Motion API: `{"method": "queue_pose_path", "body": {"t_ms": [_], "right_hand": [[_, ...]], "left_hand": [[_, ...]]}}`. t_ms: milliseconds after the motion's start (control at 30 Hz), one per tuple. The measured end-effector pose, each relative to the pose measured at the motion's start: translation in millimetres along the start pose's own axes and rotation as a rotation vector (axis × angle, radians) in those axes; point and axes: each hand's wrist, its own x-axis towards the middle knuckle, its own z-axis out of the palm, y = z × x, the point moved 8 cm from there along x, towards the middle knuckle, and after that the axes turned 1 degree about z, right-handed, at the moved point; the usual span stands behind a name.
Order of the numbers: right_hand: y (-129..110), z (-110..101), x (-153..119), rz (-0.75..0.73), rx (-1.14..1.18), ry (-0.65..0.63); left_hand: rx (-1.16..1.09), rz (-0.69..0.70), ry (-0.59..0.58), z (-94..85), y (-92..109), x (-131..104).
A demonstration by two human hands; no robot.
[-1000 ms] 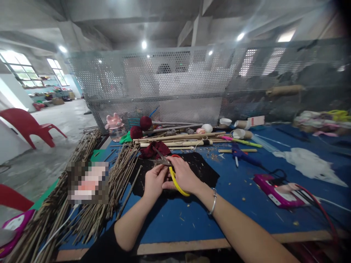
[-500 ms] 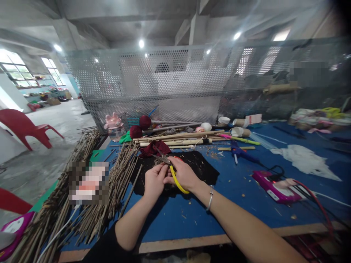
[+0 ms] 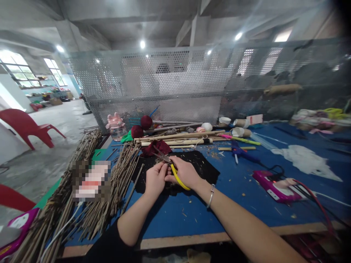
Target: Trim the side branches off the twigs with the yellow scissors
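My right hand [image 3: 187, 173] grips a pair of scissors [image 3: 178, 178] with yellow handles. Their blades point up and to the left, towards a dark red cloth [image 3: 156, 148]. Close beside it, my left hand [image 3: 156, 179] is closed, thumb against fingers, near the blades' base. Whatever it pinches is too small and hidden to name. Both hands are over a black cloth [image 3: 204, 166] strewn with small pale scraps.
Bundles of thin twigs [image 3: 109, 197] cover the table's left side. Peeled sticks [image 3: 181, 137] and dark red yarn balls [image 3: 137, 131] lie behind the hands. To the right are a blue glue gun [image 3: 242, 154], a magenta power strip [image 3: 274, 187] and crumpled white plastic [image 3: 304, 160].
The hands and scissors keep nearly the same pose. The whole view has shifted very slightly, with things appearing a little further right.
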Motion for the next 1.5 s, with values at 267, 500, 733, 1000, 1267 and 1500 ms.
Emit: {"method": "queue_pose_path", "body": {"t_ms": [267, 500, 733, 1000, 1267, 1500], "right_hand": [[1.9, 6.1, 1.7, -0.092, -0.019, 0.014], [4.4, 6.3, 1.7, -0.065, -0.075, -0.049], [1.7, 5.0, 1.1, -0.044, -0.019, -0.067], [7.3, 7.8, 1.7, 0.017, 0.042, -0.123], [12.2, 7.8, -0.3, 0.057, 0.036, -0.161], [14.9, 8.0, 0.8, 0.055, -0.017, -0.133]], "left_hand": [[0.054, 0.053, -0.032, 3.5, 0.2, 1.1], [0.072, 0.056, -0.043, 6.2, 1.1, -1.8], [0.133, 0.068, -0.05, 4.7, 6.6, -1.6], [0.16, -0.014, -0.019, 1.0, 2.3, -0.9], [0.106, -0.069, -0.025, 0.7, -5.9, 0.9], [0.076, -0.071, -0.021, 1.2, -7.1, 3.7]]}}
